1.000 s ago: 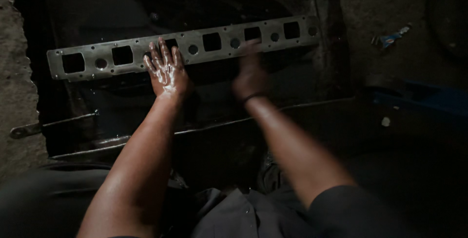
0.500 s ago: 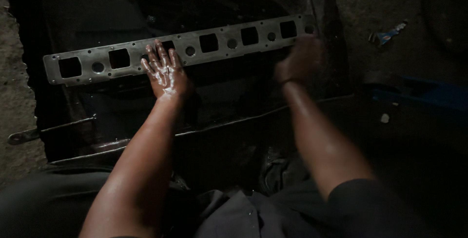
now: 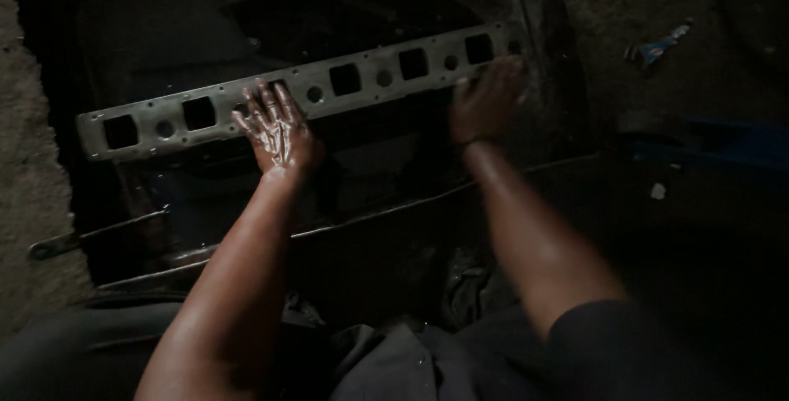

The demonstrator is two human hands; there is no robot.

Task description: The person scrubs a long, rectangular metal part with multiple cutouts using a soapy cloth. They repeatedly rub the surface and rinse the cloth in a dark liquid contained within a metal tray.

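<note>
While the left hand (image 3: 278, 128) stays flat on the metal plate (image 3: 370, 76), the right hand (image 3: 486, 99) has slid rightward, fingers spread.

One long grey metal plate (image 3: 329, 89) with six square holes; two hands, left (image 3: 278, 128) and right (image 3: 486, 99); one blue-handled tool (image 3: 655, 48) at two o'clock.
</note>
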